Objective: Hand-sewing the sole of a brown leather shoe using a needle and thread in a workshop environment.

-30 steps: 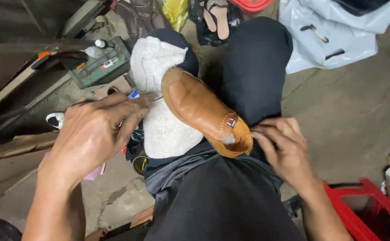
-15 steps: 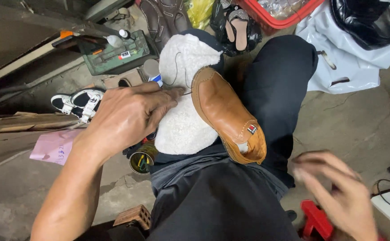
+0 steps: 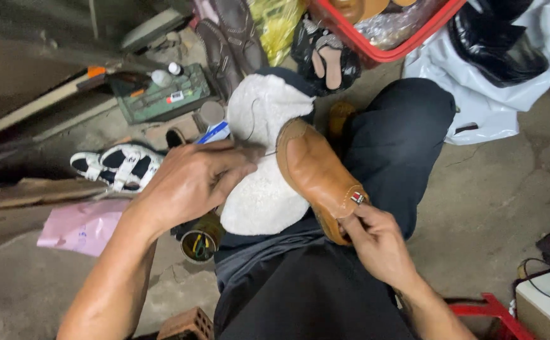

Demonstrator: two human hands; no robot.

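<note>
The person's dark-trousered lap [image 3: 325, 296] fills the bottom of the view, one knee raised and draped with a white fleecy cloth [image 3: 263, 157]. On that cloth, between the two hands, lies a tan leather shoe [image 3: 317, 176], toe pointing away from the body, heel end down by the lap.

The left forearm comes in from the lower left, angled up and across, wrist bent inward. The left hand [image 3: 190, 179] is clenched in a pinch, knuckles up, fingertips drawn together just left of the shoe's toe; a thin dark thread [image 3: 251, 123] loops up from that pinch over the cloth. What sits between the fingertips is too small to tell.

The right forearm rises from the lower right. The right hand [image 3: 375, 242] is curled, thumb and fingers gripping the shoe's heel edge, holding it against the thigh.

Below the left hand, tucked by the leg, stands a small round tin [image 3: 199, 242]. Left of that hand lie a white strappy sandal [image 3: 117, 165] and a pink sheet [image 3: 79, 226] on the concrete. Beyond it sits a green tool case [image 3: 161, 97]. Far above the right hand, a red basket [image 3: 382, 53] and a white plastic bag [image 3: 489, 104].
</note>
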